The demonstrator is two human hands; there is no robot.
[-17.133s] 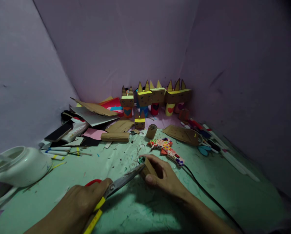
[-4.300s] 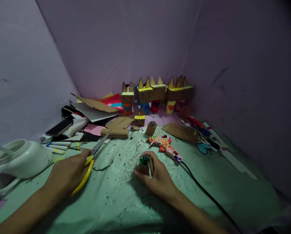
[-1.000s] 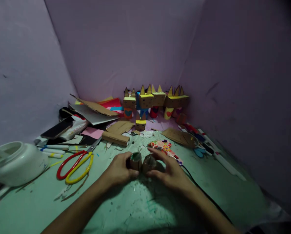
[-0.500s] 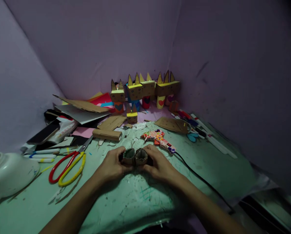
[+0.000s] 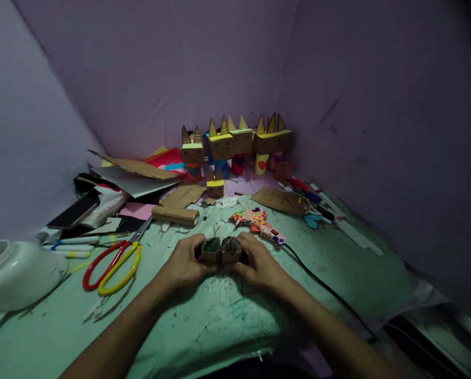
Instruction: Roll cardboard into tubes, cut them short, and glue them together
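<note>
My left hand (image 5: 188, 261) is closed around a short cardboard tube (image 5: 210, 257), its open end facing me. A second cardboard tube (image 5: 231, 256) is gripped by my right hand (image 5: 257, 259). The two tubes sit side by side, pressed together or nearly so, above the green-covered table (image 5: 203, 331). Just beyond my right hand lies a flower-patterned glue gun (image 5: 261, 223) with a black cord (image 5: 322, 284). A rolled cardboard piece (image 5: 175, 215) rests past my left hand. Scissors (image 5: 117, 268) with one red and one yellow handle lie to the left.
Several cardboard animal figures (image 5: 220, 147) stand at the back by the wall, with a small cardboard head (image 5: 215, 188) before them. Cardboard sheets (image 5: 136, 167) are piled at left, near a white pot-like container (image 5: 26, 273). Pens and markers (image 5: 338, 221) lie at right.
The view has shifted slightly, so everything sits a little further right. Both hands still hold the two tubes together in the same pose.
</note>
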